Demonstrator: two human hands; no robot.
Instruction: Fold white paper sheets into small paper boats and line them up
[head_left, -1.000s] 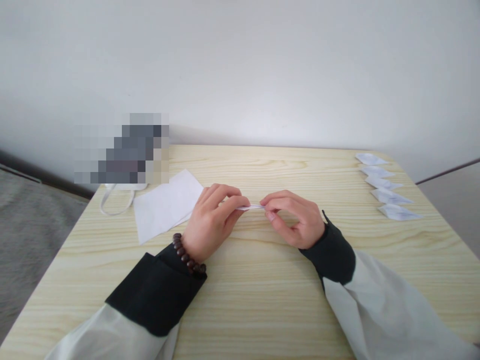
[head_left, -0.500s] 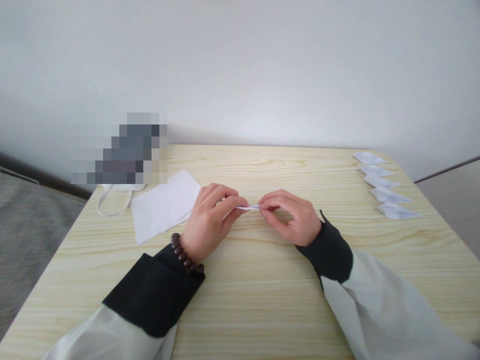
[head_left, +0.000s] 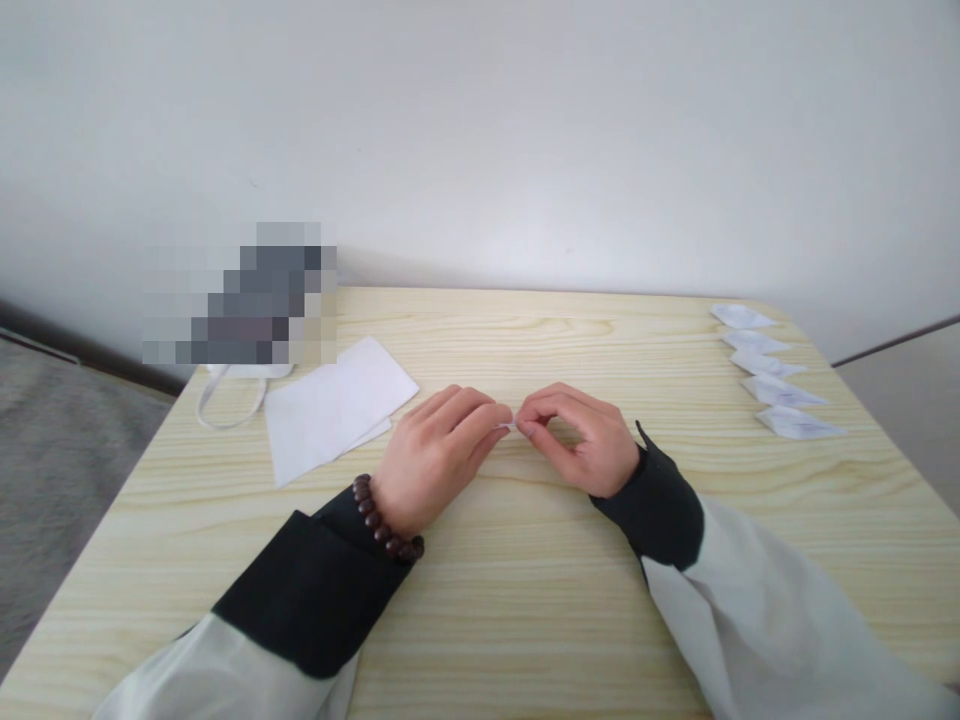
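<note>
Wood-grained bench (head_left: 525,610) lies beneath my left fingers (head_left: 480,428) and right fingers (head_left: 556,402), which pinch a slim white paper (head_left: 507,426) between their tips, probably light, easily creased and best held by its ends.

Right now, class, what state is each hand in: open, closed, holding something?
Left hand: closed, pinching white paper, mostly hidden by the fingers.
Right hand: closed at the fingertips, pinching the same paper's other end.

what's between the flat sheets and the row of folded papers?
In the head view: the left hand, nearer the flat sheets, then the right hand, with a thin bit of white paper between them.
</note>
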